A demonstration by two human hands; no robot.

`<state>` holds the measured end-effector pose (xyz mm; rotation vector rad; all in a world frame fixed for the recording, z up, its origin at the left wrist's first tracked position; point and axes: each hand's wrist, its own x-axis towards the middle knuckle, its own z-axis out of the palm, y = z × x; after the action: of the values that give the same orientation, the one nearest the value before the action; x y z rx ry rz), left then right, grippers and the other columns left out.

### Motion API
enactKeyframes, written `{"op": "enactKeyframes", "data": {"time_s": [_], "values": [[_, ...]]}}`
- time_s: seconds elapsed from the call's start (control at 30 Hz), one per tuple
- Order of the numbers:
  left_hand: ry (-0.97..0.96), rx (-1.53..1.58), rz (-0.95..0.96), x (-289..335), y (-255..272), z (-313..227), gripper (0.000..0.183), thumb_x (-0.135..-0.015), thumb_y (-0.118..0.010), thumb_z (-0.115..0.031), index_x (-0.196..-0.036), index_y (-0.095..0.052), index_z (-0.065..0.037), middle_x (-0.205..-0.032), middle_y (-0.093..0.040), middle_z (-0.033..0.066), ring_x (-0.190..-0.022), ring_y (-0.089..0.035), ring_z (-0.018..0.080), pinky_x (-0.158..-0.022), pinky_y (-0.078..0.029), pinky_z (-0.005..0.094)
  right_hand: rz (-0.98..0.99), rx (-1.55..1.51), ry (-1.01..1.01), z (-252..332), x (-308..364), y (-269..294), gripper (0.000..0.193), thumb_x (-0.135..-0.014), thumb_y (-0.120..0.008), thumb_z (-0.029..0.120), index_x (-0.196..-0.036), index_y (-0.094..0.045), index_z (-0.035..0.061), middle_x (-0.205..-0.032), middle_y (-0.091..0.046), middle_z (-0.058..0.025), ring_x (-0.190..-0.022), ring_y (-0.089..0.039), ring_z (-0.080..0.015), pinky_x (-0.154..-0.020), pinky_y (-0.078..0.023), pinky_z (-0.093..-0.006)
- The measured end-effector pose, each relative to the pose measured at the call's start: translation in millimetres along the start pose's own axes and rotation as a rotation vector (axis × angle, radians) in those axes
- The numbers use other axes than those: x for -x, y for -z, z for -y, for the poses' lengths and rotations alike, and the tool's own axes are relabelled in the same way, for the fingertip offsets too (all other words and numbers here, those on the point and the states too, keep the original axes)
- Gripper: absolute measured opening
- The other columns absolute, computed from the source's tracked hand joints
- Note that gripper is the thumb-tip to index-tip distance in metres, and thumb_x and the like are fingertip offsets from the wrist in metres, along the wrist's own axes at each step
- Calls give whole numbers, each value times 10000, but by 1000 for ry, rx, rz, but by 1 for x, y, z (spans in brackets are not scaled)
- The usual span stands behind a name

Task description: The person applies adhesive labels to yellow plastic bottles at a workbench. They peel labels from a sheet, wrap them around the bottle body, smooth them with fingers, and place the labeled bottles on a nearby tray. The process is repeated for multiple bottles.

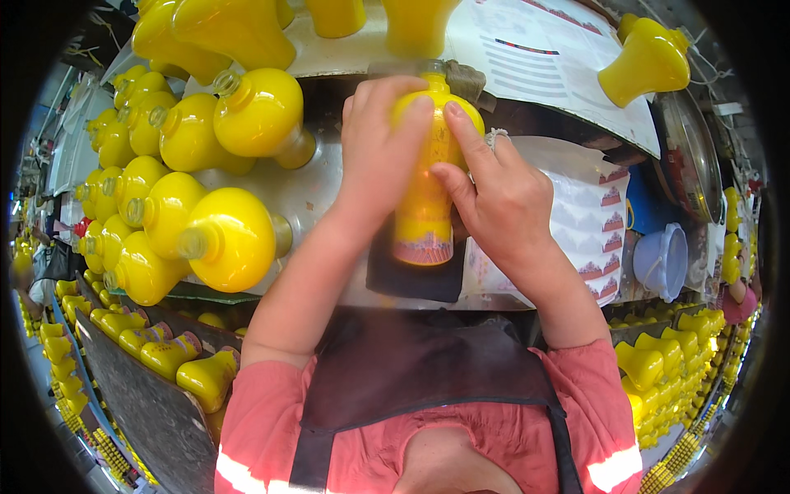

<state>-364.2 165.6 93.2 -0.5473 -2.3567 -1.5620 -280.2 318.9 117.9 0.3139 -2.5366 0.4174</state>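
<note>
A glossy yellow bottle (425, 206) lies on a dark cloth (403, 280), its neck pointing away from me. Near its base runs a band of patterned decal, and fainter markings show higher on the body. My left hand (380, 136), slightly blurred, grips the left side of the shoulder, thumb pressed on the front. On the other side, my right hand (506, 189) holds the bottle, with index finger and thumb against its surface and a ring on one finger. Its remaining fingers are partly hidden. Printed decal sheets (568, 222) lie beside the right forearm.
Several yellow bottles (233, 239) stand crowded on the left, with more along the far edge. A single yellow bottle (646, 62) stands far right by a printed sheet (527, 53). A pale blue bucket (661, 262) sits at right. Crates of bottles (156, 346) flank me.
</note>
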Motion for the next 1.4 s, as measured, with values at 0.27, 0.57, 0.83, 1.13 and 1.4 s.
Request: {"op": "enactKeyframes", "data": {"time_s": [0.27, 0.57, 0.83, 1.13, 1.4], "values": [[118, 391, 10, 4, -1, 7, 373, -1111, -452, -287, -1281, -603, 9, -1221, -611, 92, -1112, -585, 159, -1007, -465, 314, 148, -858, -614, -29, -27, 30, 376, -1018, -598, 281, -1303, -661, 43, -1018, -709, -41, -903, -654, -127, -859, -515, -287], [165, 600, 8, 17, -5, 8, 430, -1059, -508, -271, -1387, -526, 8, -1326, -587, 176, -1255, -552, 283, -1101, -414, 375, -68, -308, -60, -18, -67, 13, 309, -888, -747, 59, -1188, -677, 34, -1030, -739, -60, -970, -705, -128, -873, -563, -300], [47, 414, 42, 20, -1, 10, 654, -929, -706, -286, -1453, -454, 12, -1409, -528, 215, -1325, -506, 377, -1135, -389, 443, 228, -458, 99, -26, -103, 21, 266, -890, -730, 60, -1139, -683, -22, -997, -752, -96, -904, -721, -163, -818, -578, -315], [123, 487, 27, 13, -5, 11, 598, -954, -670, -273, -1436, -476, 22, -1378, -558, 223, -1296, -536, 365, -1120, -404, 437, 169, -243, 121, -25, -111, -1, 262, -892, -740, 111, -1142, -707, 39, -976, -733, -150, -841, -719, -301, -770, -570, -344], [162, 676, -51, 13, -10, 12, 462, -1040, -546, -228, -1419, -489, 30, -1307, -613, 183, -1249, -571, 279, -1084, -433, 383, 37, -592, -207, -21, -105, 13, 232, -854, -735, 110, -1067, -697, 28, -930, -739, -150, -833, -717, -341, -752, -575, -372]]}}
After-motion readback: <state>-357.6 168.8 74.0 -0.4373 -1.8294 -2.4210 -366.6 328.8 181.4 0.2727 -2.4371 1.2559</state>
